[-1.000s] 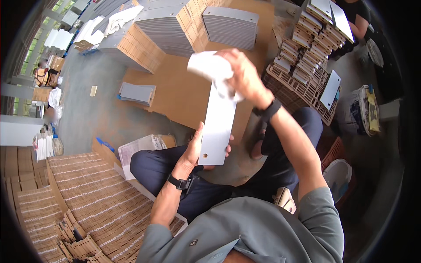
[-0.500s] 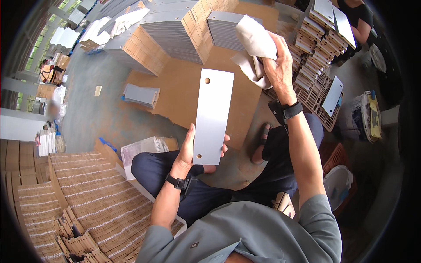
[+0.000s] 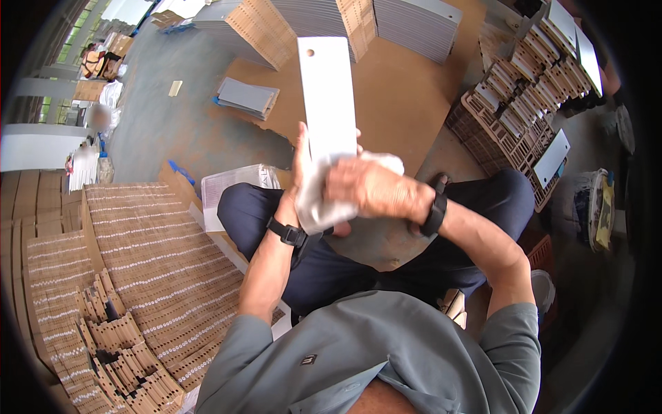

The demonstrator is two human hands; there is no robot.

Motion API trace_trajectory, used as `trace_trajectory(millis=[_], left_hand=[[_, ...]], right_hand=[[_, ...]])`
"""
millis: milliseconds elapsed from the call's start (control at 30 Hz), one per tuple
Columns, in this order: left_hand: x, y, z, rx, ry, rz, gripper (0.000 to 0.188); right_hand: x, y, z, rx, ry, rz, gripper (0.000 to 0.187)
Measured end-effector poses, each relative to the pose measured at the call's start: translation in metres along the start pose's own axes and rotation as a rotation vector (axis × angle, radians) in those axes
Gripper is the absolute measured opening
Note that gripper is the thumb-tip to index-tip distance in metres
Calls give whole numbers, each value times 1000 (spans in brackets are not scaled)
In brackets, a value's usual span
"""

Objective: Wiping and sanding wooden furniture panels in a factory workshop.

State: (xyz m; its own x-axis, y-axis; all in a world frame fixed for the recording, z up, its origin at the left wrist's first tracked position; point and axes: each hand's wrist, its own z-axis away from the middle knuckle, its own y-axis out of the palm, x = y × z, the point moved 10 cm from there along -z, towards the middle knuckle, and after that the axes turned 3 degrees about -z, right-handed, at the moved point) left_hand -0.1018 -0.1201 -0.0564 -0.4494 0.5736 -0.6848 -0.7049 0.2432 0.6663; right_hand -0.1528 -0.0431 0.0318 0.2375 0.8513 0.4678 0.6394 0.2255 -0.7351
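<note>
Left hand (image 3: 301, 162): closed on the lower left edge of the plate (image 3: 327, 96), fingers hidden behind it, thumb side showing. The plate stands upright at 12 o'clock from the hands, its hole at the top end. Right hand (image 3: 369, 188): folded narrow over a white cloth (image 3: 314, 203), pressing it against the lower face of the plate. The cloth wraps the plate's bottom end. A stack of grey plates (image 3: 247, 96) lies on the floor at 10 o'clock, well apart

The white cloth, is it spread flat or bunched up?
Bunched up: the white cloth is crumpled under the right hand against the grey panel, which the left hand holds.
</note>
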Motion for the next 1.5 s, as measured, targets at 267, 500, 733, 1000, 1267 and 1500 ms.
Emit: trace_trajectory(millis=[267,500,733,1000,1267,1500], left_hand=[[-49,12,4,206,218,169,88],[-44,3,2,134,199,167,84],[-41,-2,0,6,241,114,82],[-71,3,-4,100,365,198,92],[-72,7,3,154,349,321,90],[-73,-4,3,104,358,326,87]], right_hand=[[-63,15,80,382,411,-274,46],[-76,-164,45,-523,477,121,48],[-51,-133,-7,-502,306,207,48],[6,46,20,345,127,105,20],[-13,53,49,455,308,-19,27],[-25,32,41,397,321,91,24]])
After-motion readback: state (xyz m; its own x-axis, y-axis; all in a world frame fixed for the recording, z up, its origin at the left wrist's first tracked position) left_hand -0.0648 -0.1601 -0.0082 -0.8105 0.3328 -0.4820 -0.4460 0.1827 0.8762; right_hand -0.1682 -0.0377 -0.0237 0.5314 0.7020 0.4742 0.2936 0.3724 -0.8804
